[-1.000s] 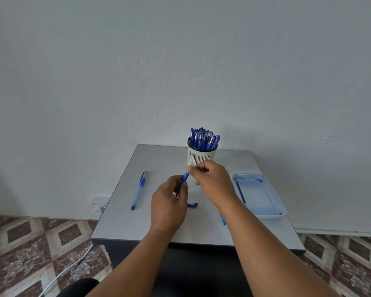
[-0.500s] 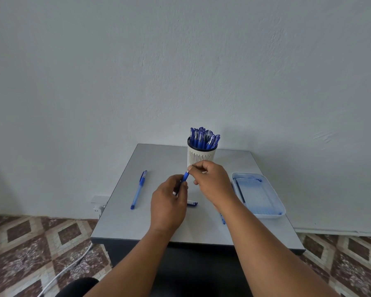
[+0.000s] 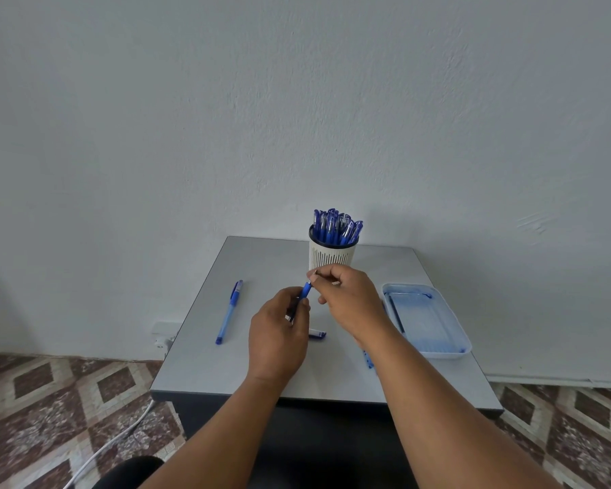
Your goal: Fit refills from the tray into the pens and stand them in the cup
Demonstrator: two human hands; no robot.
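Note:
My left hand (image 3: 279,333) grips a blue pen barrel (image 3: 304,291) that points up toward the cup. My right hand (image 3: 350,298) pinches the barrel's upper end with thumb and fingertips; what it holds there is too small to make out. Behind them stands a white slotted cup (image 3: 332,257) full of several blue pens (image 3: 336,227). A pale blue tray (image 3: 462,342) at the right holds one thin dark refill (image 3: 395,314). A whole blue pen (image 3: 229,312) lies on the table at the left. A pen cap (image 3: 317,334) lies just behind my left hand.
The small grey table (image 3: 198,354) stands against a white wall. A small blue piece (image 3: 367,360) lies on the table beside my right forearm. A wall socket (image 3: 163,335) and a white cable (image 3: 113,442) sit at the left over the patterned floor tiles.
Both hands stay almost in place around the pen barrel; my right fingertips have shifted slightly at its upper end.

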